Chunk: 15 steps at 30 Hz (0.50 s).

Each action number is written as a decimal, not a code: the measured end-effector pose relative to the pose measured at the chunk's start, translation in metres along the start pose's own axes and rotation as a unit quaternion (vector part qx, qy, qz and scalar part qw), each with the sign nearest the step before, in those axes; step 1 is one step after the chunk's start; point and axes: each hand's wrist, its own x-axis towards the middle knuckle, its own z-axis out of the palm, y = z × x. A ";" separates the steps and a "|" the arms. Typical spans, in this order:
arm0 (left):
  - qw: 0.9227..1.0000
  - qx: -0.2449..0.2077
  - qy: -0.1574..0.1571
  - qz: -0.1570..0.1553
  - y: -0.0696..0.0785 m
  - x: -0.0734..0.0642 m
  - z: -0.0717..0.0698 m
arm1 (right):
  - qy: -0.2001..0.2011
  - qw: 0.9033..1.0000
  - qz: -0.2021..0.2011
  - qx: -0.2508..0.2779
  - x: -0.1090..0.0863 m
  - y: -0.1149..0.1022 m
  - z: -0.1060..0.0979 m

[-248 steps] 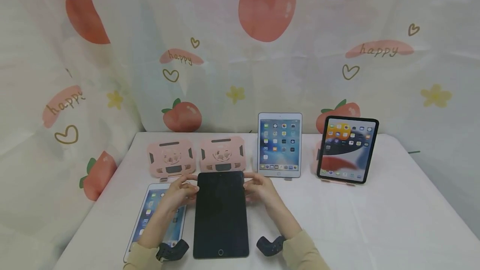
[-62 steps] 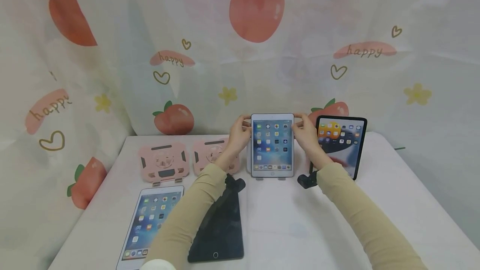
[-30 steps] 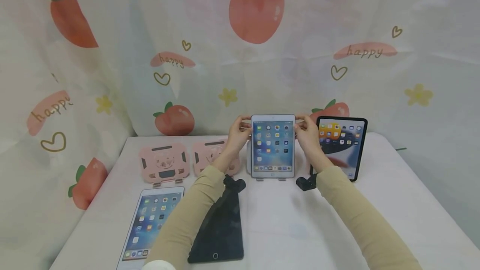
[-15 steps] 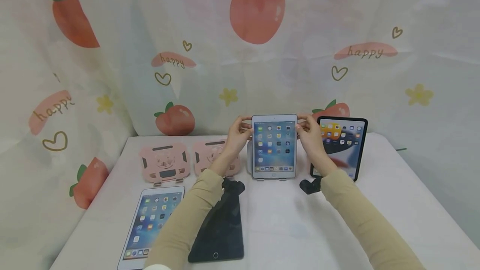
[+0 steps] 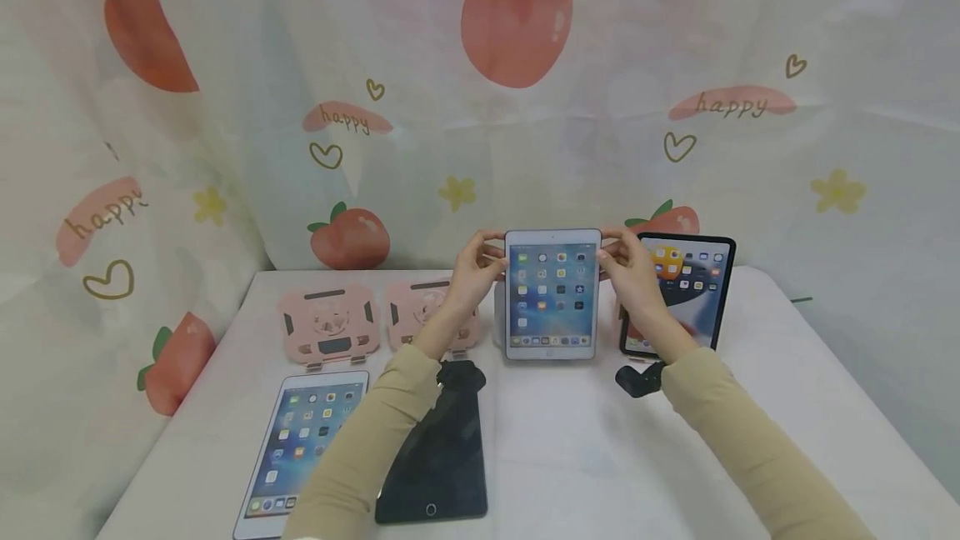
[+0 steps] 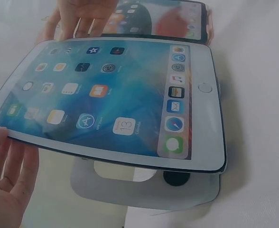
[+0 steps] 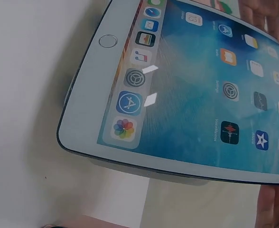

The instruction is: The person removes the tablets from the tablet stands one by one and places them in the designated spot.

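Observation:
Upright at the back middle of the table is a white-framed tablet (image 5: 552,294), its lit screen showing app icons. My left hand (image 5: 476,269) pinches its upper left edge, thumb at the front and fingers behind. On the opposite upper edge my right hand (image 5: 632,273) holds it the same way. Behind the tablet a pale grey stand (image 6: 144,192) shows in the left wrist view, with a gap between it and the tablet's side. Part of the right hand's fingers (image 7: 274,206) shows below the tablet edge in the right wrist view.
Two pink stands (image 5: 330,325) stand at the back left. A black-framed tablet (image 5: 716,290) leans on a stand at the right, partly behind my right hand. Flat in front lie another white tablet (image 5: 300,440) and a black-screened tablet (image 5: 442,473), both partly under my left sleeve.
Earlier my hands held the black-screened tablet; it now lies on the table. They have since moved to the white tablet, which over the last second comes slightly forward off its stand.

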 end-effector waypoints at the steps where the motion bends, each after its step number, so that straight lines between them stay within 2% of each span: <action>1: 1.000 0.000 -0.001 0.000 0.001 -0.001 -0.001 | -0.004 1.000 -0.003 0.001 -0.002 -0.001 -0.001; 9: 1.000 -0.007 -0.012 -0.012 0.005 -0.015 -0.006 | -0.021 1.000 -0.020 0.009 -0.013 -0.003 -0.006; 15: 0.999 -0.020 -0.032 -0.036 0.004 -0.028 -0.009 | -0.036 0.999 0.013 0.009 -0.026 0.001 -0.008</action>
